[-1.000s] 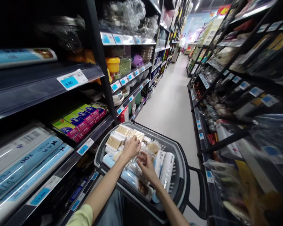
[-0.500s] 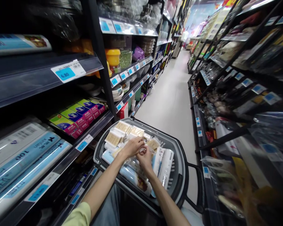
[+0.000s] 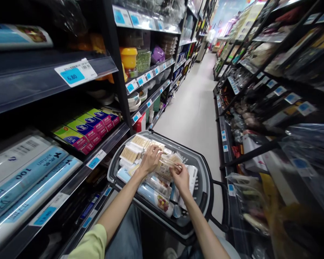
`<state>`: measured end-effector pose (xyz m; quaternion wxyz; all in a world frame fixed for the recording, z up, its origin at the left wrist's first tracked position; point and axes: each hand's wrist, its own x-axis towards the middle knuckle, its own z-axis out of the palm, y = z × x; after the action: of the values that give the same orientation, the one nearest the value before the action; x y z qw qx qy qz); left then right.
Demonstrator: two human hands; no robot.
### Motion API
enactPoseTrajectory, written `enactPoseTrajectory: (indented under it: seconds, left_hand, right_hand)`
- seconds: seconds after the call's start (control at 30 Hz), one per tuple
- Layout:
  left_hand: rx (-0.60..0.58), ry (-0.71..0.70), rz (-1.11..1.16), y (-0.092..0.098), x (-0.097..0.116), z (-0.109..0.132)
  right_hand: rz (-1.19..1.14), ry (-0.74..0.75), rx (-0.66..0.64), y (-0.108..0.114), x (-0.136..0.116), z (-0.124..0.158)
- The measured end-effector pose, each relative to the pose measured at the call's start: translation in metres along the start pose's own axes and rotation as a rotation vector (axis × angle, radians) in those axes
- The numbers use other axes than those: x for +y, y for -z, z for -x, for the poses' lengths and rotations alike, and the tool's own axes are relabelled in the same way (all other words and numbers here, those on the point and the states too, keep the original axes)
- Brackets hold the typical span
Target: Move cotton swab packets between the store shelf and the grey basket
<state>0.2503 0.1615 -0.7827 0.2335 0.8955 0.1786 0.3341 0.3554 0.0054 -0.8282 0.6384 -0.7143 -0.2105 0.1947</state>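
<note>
A grey shopping basket (image 3: 205, 201) with a black handle sits in front of me, filled with packaged goods. Above its contents, a clear plastic packet (image 3: 166, 166) stretches between my two hands. My left hand (image 3: 151, 158) has its fingers curled over the packet's left end. The thumb and fingers of my right hand (image 3: 180, 177) pinch its right edge. Under my left hand lie clear packs of thin wooden sticks (image 3: 130, 154), probably toothpicks or swabs. Blue-and-white wrapped rolls (image 3: 148, 196) fill the basket's near side, and a white roll (image 3: 192, 174) stands at the right.
Shelves (image 3: 83, 79) with price tags run close along the left, holding green-and-pink boxes (image 3: 81, 129) and large wrapped rolls (image 3: 29, 180). More racks (image 3: 221, 126) with bagged goods line the right. A pale aisle floor (image 3: 189, 97) leads away between them.
My hands were close together over the basket; now they are apart, the right moved rightward, with the clear packet spread between them. The rolls beneath show more.
</note>
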Motion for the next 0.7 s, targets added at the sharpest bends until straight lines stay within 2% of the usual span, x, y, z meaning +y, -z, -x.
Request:
enactPoseTrajectory:
  seconds: [0.1, 0.27, 0.4, 0.53, 0.7]
  left_hand:
    - [-0.118, 0.020, 0.037, -0.002, 0.000, 0.001]
    - [-0.274, -0.064, 0.054, -0.010, -0.008, 0.004]
    - [-0.255, -0.092, 0.019, -0.015, -0.015, 0.004]
    - [-0.235, -0.088, -0.050, -0.013, -0.014, 0.003]
    - [-0.154, -0.041, -0.094, -0.008, -0.014, 0.003]
  right_hand:
    - [0.041, 0.025, 0.033, 0.014, -0.002, -0.003]
    - [0.084, -0.006, 0.061, 0.026, -0.003, -0.008]
    - [-0.004, -0.036, 0.105, 0.023, -0.011, -0.010]
    - [-0.071, -0.003, 0.097, 0.019, -0.022, -0.009]
    - [0.072, 0.059, 0.195, 0.024, -0.023, -0.011]
